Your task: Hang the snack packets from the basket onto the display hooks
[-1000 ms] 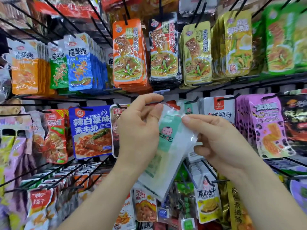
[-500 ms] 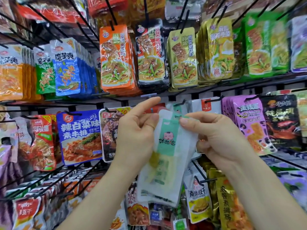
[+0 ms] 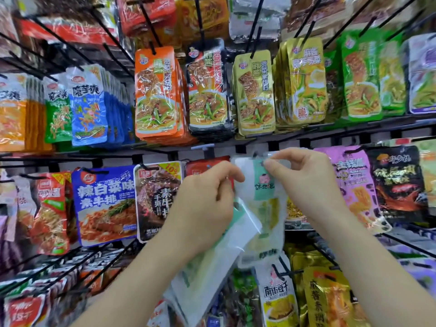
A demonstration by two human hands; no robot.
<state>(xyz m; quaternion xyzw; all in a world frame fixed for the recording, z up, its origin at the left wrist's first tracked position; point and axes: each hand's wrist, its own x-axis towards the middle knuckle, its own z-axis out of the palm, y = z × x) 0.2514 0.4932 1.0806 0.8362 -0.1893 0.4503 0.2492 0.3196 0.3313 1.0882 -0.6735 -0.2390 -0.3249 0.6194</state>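
Packet held up at the middle rail, top end leading.
Nearest: spare packets (image 3: 212,263), a white-and-teal sheaf slanting down and left, gripped in the curled fingers of the left hand (image 3: 205,204). Beyond, to the right: right hand (image 3: 306,185), thumb and forefinger pinching the top edge of the white packet (image 3: 264,192); this hand is the one nearer the hanging end. White packet: long axis close to upright, teal label facing the viewer, top edge just under the black rail (image 3: 113,156), body hanging below the fingers, between both hands. Hang hole and target hook: covered by fingers and film, not made out. Farthest: red packet (image 3: 207,165) on the left, purple packet (image 3: 351,185) on the right, on neighbouring hooks. Judged need: a push away from the viewer, along the hook.
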